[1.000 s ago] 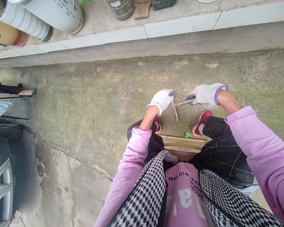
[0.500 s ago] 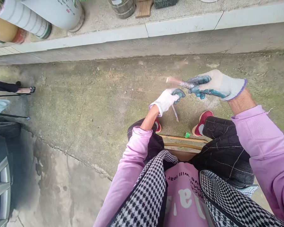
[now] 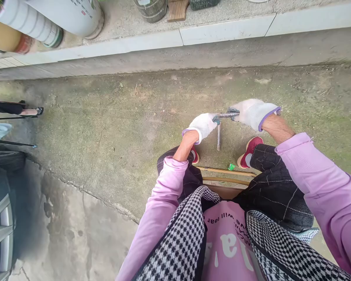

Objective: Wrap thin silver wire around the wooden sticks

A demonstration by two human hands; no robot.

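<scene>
Right hand has rolled palm-down, gripping stick.

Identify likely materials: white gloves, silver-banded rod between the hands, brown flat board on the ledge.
White gloves with purple cuffs: apparently knit fabric, matte, faintly ribbed; blue-grey patches look rubber-coated.
Silver-banded rod: possibly metal wire wrap, shiny and closely ringed; core unclear.
Brown flat board: likely wood, dull, streaky grain.

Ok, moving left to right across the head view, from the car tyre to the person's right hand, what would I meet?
Car tyre → another person's shoe → gloved left hand → silvery-wrapped stick → gloved right hand.
</scene>
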